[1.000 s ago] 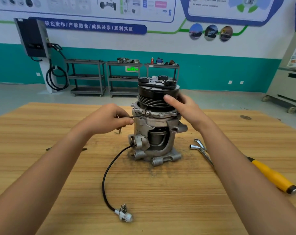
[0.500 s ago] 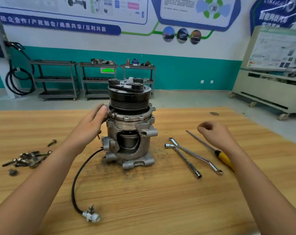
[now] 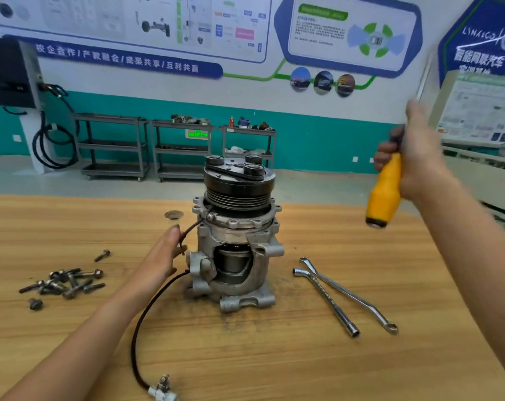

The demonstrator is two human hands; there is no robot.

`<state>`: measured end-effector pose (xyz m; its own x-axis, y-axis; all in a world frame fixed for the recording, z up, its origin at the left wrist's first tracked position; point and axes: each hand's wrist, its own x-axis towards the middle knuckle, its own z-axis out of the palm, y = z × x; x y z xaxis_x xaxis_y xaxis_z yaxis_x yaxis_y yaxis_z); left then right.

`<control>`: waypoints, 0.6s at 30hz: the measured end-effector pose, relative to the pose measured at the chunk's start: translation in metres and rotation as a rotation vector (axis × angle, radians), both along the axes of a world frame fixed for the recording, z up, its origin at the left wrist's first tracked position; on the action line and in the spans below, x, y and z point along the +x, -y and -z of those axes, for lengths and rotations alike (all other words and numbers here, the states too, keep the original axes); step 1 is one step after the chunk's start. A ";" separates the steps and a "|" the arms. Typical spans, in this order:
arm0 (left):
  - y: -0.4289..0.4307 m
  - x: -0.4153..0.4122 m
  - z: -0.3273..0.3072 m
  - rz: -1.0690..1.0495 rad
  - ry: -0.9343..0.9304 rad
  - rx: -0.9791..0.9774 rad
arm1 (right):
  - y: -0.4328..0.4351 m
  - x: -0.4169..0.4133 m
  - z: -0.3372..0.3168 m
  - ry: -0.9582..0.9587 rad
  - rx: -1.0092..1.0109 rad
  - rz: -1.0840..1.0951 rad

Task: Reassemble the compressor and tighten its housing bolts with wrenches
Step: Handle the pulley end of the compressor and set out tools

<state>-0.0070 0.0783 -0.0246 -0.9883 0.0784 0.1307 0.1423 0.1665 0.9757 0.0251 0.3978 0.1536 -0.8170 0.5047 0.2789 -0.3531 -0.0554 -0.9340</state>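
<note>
The compressor (image 3: 234, 250) stands upright in the middle of the wooden table (image 3: 245, 357), its black pulley (image 3: 238, 183) on top and a silver cut-away housing below. My left hand (image 3: 161, 254) rests against the compressor's left side, fingers mostly straight, beside a thin black wire. My right hand (image 3: 410, 157) is raised to the right above the table and grips a yellow-handled screwdriver (image 3: 385, 192) with its shaft pointing up, blurred. Two wrenches lie right of the compressor: a socket wrench (image 3: 326, 302) and a ring wrench (image 3: 349, 293).
A pile of loose bolts (image 3: 67, 282) lies at the table's left. A black cable (image 3: 147, 322) runs from the compressor to a white connector (image 3: 161, 390) near the front edge. Metal shelf carts (image 3: 112, 146) and a white cabinet (image 3: 482, 169) stand beyond the table.
My right hand has picked the yellow screwdriver up off the table and raised it high. My left hand has slid lower along the compressor's left side.
</note>
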 end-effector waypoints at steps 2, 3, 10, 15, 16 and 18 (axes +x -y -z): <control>0.004 0.000 0.004 -0.008 -0.001 -0.020 | 0.050 -0.005 -0.072 -0.290 0.004 -0.200; 0.005 0.001 0.005 -0.013 -0.006 -0.042 | 0.077 -0.006 -0.102 -0.388 0.059 -0.266; 0.020 -0.004 0.003 -0.047 -0.034 0.173 | 0.192 -0.051 -0.069 -0.378 0.278 -0.361; 0.027 -0.006 -0.010 -0.131 -0.089 0.394 | 0.178 -0.065 -0.119 -0.549 0.220 -0.249; 0.027 -0.003 -0.013 -0.139 -0.089 0.421 | 0.178 -0.065 -0.109 -0.515 0.253 -0.232; 0.023 0.004 -0.021 -0.161 -0.071 0.458 | 0.179 -0.063 -0.078 -0.422 0.265 -0.245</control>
<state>-0.0033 0.0558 -0.0041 -0.9705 -0.1558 0.1840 0.2192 -0.2524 0.9425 -0.0375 0.2190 0.2312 -0.6917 0.1822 0.6988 -0.7057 0.0349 -0.7077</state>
